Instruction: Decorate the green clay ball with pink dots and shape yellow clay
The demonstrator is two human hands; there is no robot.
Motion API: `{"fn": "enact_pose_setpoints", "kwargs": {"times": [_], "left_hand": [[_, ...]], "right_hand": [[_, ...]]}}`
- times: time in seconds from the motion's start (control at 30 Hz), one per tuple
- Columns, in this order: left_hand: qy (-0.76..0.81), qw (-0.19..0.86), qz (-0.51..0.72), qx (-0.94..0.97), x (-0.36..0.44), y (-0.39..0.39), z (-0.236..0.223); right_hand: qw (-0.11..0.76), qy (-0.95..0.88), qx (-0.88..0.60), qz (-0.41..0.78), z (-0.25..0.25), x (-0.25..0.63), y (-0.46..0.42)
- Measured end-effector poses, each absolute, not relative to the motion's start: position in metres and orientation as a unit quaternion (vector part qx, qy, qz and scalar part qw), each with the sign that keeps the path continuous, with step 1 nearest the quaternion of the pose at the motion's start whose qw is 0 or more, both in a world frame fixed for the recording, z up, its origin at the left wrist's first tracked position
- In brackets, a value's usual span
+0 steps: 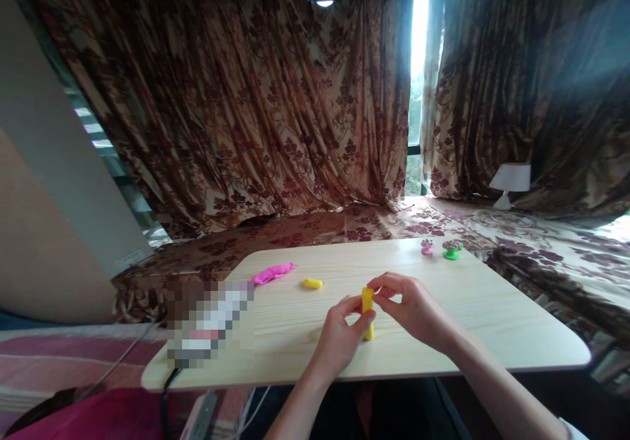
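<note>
My left hand has its thumb and fingers closed round an upright yellow piece of modelling clay, just above the near part of the table. The clay is long and narrow, its lower end close to the tabletop; whether it touches is hard to tell. At the upper right edge of the same piece, my right hand pinches with thumb and forefinger. A shorter yellow clay piece lies on the table beyond my left hand. Farther left rests a bright pink, wrinkled lump.
Two small figures, one pink and one green with a dotted top, stand at the table's back right. A pixelated object covers its left side, with a black cable below. A white lamp stands beyond, before patterned curtains.
</note>
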State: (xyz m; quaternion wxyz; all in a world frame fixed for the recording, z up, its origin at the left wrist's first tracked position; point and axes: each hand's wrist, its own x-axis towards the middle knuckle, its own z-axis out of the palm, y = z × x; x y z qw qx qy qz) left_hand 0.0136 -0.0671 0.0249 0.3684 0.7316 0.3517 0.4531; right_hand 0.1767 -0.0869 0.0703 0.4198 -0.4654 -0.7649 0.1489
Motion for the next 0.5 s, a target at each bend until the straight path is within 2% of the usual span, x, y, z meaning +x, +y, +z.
{"fn": "enact_pose_setpoints", "kwargs": {"times": [0.1,0.27,0.37,0.5], "left_hand": [[0.356,0.346,0.449,0.743,0.014,-0.069,0.024],[0.376,0.305,0.455,0.747,0.02,-0.07,0.025],[0.387,0.317,0.465,0.731,0.022,-0.068,0.021],[0.386,0.36,0.467,0.71,0.021,-0.065,0.014]], "right_hand": [[0.377,-0.797,-0.459,0.109,0.089,0.177,-0.084],[0.233,-0.836,-0.487,0.096,0.124,0.149,-0.064],[0.174,-0.834,-0.511,0.116,0.118,0.129,-0.052],[0.153,-0.83,-0.525,0.113,0.098,0.121,-0.047]]}}
